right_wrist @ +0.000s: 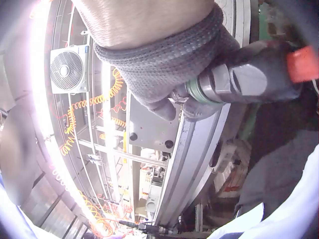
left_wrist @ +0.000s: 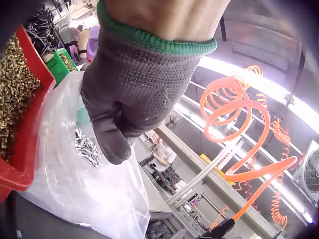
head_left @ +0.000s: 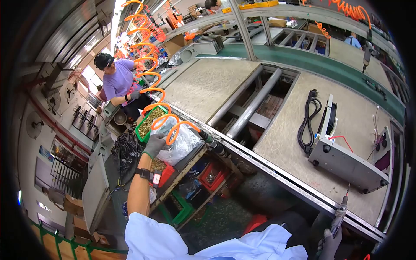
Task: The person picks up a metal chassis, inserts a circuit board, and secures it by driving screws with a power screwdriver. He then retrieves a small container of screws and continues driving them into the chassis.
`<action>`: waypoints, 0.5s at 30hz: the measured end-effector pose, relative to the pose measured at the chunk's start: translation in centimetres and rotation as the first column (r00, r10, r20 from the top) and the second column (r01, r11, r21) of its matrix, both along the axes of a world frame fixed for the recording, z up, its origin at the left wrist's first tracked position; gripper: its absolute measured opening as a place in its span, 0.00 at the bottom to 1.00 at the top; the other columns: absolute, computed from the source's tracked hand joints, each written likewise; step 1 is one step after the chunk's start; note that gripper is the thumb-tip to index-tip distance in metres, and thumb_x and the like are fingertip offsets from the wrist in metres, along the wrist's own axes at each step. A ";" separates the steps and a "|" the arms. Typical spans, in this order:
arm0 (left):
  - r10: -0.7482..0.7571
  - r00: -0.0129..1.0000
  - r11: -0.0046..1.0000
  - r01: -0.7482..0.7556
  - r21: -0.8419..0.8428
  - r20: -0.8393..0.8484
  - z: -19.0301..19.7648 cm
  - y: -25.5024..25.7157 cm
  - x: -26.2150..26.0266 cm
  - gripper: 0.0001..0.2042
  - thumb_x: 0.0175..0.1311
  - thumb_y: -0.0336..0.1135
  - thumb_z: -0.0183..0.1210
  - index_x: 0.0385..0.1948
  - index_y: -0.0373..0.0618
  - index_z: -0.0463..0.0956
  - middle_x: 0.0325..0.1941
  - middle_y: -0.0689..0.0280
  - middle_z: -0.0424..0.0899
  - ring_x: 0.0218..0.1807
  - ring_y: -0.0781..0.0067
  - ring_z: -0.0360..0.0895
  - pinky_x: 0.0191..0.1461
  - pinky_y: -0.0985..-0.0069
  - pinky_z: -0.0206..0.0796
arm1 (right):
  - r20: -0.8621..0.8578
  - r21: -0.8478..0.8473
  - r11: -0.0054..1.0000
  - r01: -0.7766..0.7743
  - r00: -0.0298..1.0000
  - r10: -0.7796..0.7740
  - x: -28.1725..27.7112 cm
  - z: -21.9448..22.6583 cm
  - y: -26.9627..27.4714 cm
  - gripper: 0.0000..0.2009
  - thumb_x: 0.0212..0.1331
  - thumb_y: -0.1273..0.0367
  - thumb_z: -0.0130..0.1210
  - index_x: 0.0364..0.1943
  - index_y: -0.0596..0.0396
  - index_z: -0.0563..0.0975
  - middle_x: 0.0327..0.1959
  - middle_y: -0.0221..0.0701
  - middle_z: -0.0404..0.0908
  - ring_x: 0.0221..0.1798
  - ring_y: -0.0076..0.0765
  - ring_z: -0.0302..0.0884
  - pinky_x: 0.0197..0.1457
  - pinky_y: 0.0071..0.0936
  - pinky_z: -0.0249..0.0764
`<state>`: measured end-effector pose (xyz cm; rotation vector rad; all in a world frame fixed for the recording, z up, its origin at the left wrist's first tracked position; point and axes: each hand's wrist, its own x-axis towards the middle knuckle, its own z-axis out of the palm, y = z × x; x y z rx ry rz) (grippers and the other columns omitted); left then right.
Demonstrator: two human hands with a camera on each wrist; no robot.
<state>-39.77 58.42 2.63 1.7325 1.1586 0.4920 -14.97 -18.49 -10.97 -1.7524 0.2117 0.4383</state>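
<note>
My left hand (head_left: 156, 145), in a grey glove with a green cuff, is at the clear plastic bag (head_left: 184, 143). In the left wrist view its thumb points down over small silvery metal pins (left_wrist: 85, 147) inside the bag (left_wrist: 94, 199); the other fingertips are hidden. My right hand (head_left: 330, 245), also gloved, grips a pneumatic screwdriver (head_left: 339, 216) at the bench's front edge. The bit points up, close to a grey metal housing (head_left: 346, 162) on the bench. In the right wrist view the fingers (right_wrist: 159, 107) curl round the tool's body (right_wrist: 239, 77).
A black power cord (head_left: 307, 123) lies beside the housing. Metal rollers (head_left: 255, 102) span a gap in the bench. A green bin (head_left: 151, 123) and a red bin (left_wrist: 30, 129) hold brass-coloured parts. An orange coiled hose (head_left: 149, 60) hangs near my left arm. Another person (head_left: 117, 78) works at the left.
</note>
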 end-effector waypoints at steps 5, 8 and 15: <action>-0.113 0.986 0.975 0.134 -0.179 0.120 2.4 -4.4 -0.3 0.11 0.69 0.27 0.58 0.48 0.30 0.80 0.38 0.60 0.86 0.32 0.73 0.83 0.35 0.77 0.76 | -0.005 0.048 0.998 -0.042 0.999 0.043 -0.5 2.7 1.3 0.29 0.58 0.64 0.61 0.65 0.54 0.70 0.22 0.27 0.72 0.12 0.22 0.67 0.13 0.21 0.62; -0.387 0.918 0.916 0.372 -0.150 -0.087 4.6 -12.0 2.1 0.12 0.68 0.36 0.59 0.39 0.33 0.82 0.28 0.63 0.85 0.26 0.77 0.80 0.29 0.79 0.70 | -0.044 0.030 0.999 0.044 0.998 -0.042 -0.9 4.1 1.9 0.25 0.54 0.66 0.63 0.57 0.56 0.71 0.23 0.27 0.73 0.13 0.22 0.70 0.14 0.22 0.65; -0.788 0.595 0.545 0.793 -0.271 0.155 -0.7 -31.0 19.2 0.08 0.72 0.30 0.58 0.43 0.36 0.83 0.31 0.63 0.86 0.30 0.75 0.84 0.33 0.77 0.77 | -0.087 0.015 1.000 0.003 0.996 -0.002 -0.6 5.7 2.1 0.21 0.56 0.67 0.65 0.52 0.58 0.73 0.25 0.28 0.76 0.17 0.20 0.73 0.18 0.20 0.68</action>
